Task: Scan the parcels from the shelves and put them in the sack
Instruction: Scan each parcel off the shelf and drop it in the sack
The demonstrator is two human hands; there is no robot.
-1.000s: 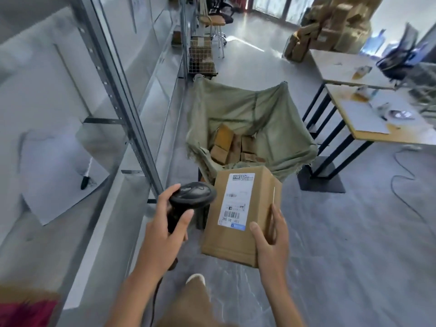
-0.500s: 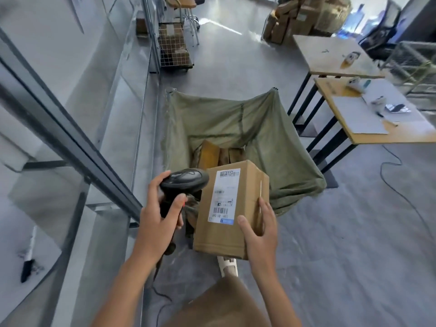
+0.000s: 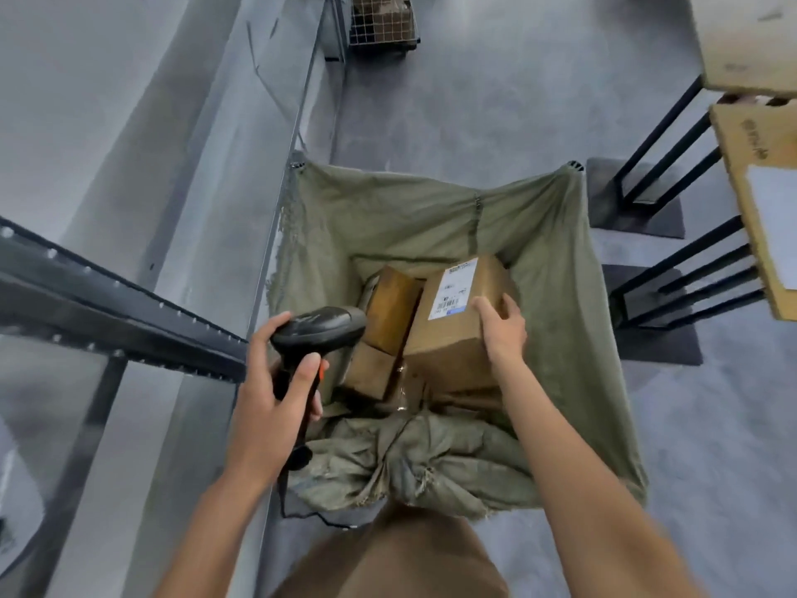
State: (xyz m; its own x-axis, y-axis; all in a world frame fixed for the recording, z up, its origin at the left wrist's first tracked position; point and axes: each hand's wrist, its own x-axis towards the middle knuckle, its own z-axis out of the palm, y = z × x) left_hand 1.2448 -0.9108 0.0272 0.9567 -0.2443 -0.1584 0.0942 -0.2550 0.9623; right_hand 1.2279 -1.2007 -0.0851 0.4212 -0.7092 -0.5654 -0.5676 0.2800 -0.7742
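Head view: right hand [image 3: 500,328] clutching box [image 3: 457,321] over sack [image 3: 556,261], left hand [image 3: 276,386] gripping scanner [image 3: 319,334]; a one-sided hold might tip it.

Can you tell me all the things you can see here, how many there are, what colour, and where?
Sack: one, green, open on the floor in the middle.
Labelled box: one, brown with a white label, inside the sack, under the right hand.
Other boxes: at least two, brown, in the sack left of it.
Scanner: one, black, in the left hand.
Shelf frame: one, dark metal, left.
Tables: two, tan tops, black legs, right.
Wire basket: one, top.
Left hand: grips the scanner.
Right hand: holds the labelled box.
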